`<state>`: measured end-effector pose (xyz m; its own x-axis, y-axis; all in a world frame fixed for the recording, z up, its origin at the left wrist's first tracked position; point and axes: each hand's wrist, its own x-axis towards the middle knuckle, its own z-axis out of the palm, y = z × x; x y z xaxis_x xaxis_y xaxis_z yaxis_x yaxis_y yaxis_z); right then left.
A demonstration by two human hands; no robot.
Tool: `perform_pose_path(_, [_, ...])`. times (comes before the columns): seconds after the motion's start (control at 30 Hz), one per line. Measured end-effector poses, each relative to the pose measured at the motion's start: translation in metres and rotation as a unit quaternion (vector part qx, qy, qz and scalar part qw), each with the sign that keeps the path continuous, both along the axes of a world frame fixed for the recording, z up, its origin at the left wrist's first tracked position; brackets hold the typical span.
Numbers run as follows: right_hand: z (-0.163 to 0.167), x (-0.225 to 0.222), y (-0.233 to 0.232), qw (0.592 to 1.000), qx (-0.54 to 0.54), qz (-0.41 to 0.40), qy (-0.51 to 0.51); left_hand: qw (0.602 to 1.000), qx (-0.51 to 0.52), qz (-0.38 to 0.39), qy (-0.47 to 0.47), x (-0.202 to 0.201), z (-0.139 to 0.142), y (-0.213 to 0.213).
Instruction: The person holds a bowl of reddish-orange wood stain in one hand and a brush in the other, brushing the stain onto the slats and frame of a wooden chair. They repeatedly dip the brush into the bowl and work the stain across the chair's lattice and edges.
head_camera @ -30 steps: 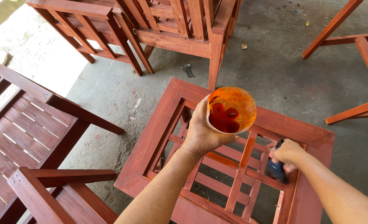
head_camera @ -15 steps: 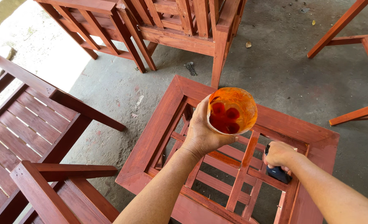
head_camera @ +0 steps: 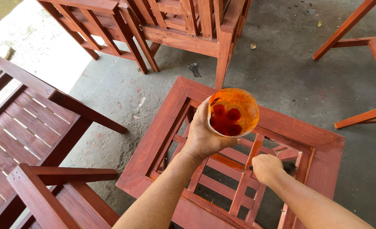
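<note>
While left hand (head_camera: 205,138) grips cup (head_camera: 232,112), right hand (head_camera: 266,168) clutches brush (head_camera: 287,167) over table (head_camera: 154,140), concrete floor (head_camera: 281,76).

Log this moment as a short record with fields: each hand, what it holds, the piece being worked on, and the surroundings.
Left hand: grips a clear plastic cup stained orange with dark red liquid inside, held above the frame.
Right hand: closed around a dark tool, mostly hidden, kind unclear, down among the slats.
Workpiece: red-stained square wooden table frame with slats, on the floor.
Surroundings: red-stained slatted wooden bench to the left, more red wooden furniture beyond, grey concrete floor.
</note>
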<state>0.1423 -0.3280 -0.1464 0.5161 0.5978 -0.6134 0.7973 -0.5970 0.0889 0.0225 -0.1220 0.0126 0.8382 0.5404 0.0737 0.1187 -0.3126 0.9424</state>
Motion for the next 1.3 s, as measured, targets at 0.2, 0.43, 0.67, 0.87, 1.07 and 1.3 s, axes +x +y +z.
perform_pose_path(0.2, [0.020,-0.002,0.001,0.996,-0.086,-0.004,0.023,1.000,-0.020,-0.003,-0.002,-0.002,0.003,-0.005])
perform_pose_path(0.43, [-0.008,0.008,-0.013,0.997,0.071,0.002,-0.016,1.000,-0.012,-0.003,0.026,-0.001,0.004,-0.002])
perform_pose_path(0.67, [-0.005,0.012,-0.031,0.997,0.047,0.027,0.052,1.000,-0.006,-0.007,0.018,0.005,0.006,-0.006])
perform_pose_path(0.87, [0.012,0.004,-0.029,0.995,-0.016,0.093,0.009,1.000,0.017,-0.005,0.018,0.010,0.008,-0.009])
perform_pose_path(1.07, [-0.003,-0.015,-0.029,0.996,-0.065,0.056,-0.010,1.000,-0.018,-0.004,0.018,0.006,0.010,-0.005])
perform_pose_path(1.3, [0.000,0.024,-0.033,0.993,0.071,-0.081,0.039,0.999,-0.011,-0.004,0.044,0.003,0.007,-0.006])
